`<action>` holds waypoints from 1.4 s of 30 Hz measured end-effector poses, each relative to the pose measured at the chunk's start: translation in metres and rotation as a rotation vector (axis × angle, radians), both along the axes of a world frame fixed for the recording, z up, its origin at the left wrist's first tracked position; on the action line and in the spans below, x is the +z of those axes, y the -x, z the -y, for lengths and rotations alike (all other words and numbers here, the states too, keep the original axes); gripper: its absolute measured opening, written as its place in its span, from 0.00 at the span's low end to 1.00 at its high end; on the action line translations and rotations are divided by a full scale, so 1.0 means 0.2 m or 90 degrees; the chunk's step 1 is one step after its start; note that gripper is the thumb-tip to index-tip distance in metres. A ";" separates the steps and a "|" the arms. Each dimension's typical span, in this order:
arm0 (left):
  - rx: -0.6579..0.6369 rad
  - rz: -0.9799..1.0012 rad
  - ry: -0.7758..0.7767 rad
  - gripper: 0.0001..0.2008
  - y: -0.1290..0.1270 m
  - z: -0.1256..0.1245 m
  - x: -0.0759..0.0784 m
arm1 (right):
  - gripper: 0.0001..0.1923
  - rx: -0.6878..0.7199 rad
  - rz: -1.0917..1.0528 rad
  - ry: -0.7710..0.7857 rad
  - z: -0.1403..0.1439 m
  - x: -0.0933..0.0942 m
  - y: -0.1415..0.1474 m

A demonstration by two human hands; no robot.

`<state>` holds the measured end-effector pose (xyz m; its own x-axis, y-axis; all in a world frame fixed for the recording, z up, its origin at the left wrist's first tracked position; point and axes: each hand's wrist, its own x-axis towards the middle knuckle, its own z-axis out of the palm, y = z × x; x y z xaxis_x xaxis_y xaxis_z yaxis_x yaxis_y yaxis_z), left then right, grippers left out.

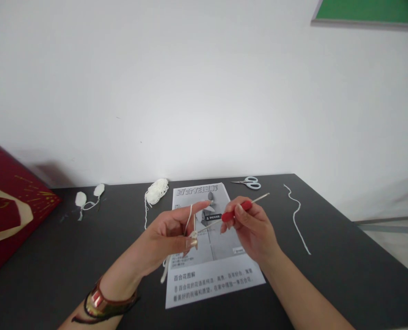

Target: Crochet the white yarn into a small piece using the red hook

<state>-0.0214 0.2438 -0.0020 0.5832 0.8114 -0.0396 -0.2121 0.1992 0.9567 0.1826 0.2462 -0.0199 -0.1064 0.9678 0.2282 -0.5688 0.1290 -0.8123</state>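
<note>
Left hand [171,229] over the printed sheet [217,293] on the table [328,284]: thumb and fingers pinch the small white crochet piece [193,234], index stretched out, yarn strand [189,217] looped over it. Piece likely light, soft, easily deformed; best held near the stitches. Its own long axis: can't tell, mostly covered. Next right, crochet hook [236,211], probably light, stiff, red grip the place to hold; long axis slants from lower left at the piece to a free upper-right end. Right hand [254,224]: fingers closed around the grip.
</note>
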 end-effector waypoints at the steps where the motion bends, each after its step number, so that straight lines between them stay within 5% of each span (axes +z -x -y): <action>1: -0.005 0.003 0.001 0.30 0.00 0.00 0.00 | 0.08 0.020 -0.035 0.038 0.00 -0.01 0.02; 7: 0.008 -0.001 -0.010 0.33 0.01 0.00 0.00 | 0.09 0.087 -0.149 0.198 0.00 -0.06 0.09; 17: 0.043 -0.051 -0.030 0.29 -0.04 0.00 0.02 | 0.08 0.162 -0.207 0.278 0.00 -0.11 0.13; 27: 0.064 -0.043 0.008 0.32 -0.08 0.01 0.00 | 0.11 0.159 -0.085 0.171 0.03 -0.12 0.17; 32: 0.065 -0.017 0.045 0.29 -0.09 0.01 -0.02 | 0.06 0.036 -0.022 0.040 0.03 -0.08 0.15; 37: 0.049 0.048 0.074 0.27 -0.10 0.02 -0.03 | 0.06 0.138 -0.076 0.061 0.04 -0.07 0.13; 42: 0.082 0.037 0.077 0.20 -0.10 0.02 -0.02 | 0.09 0.132 -0.085 0.071 0.04 -0.08 0.13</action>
<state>-0.0012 0.2406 -0.0057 0.4794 0.8705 -0.1114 -0.2971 0.2804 0.9128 0.1574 0.2384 -0.0368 -0.2804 0.9486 0.1469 -0.6770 -0.0869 -0.7308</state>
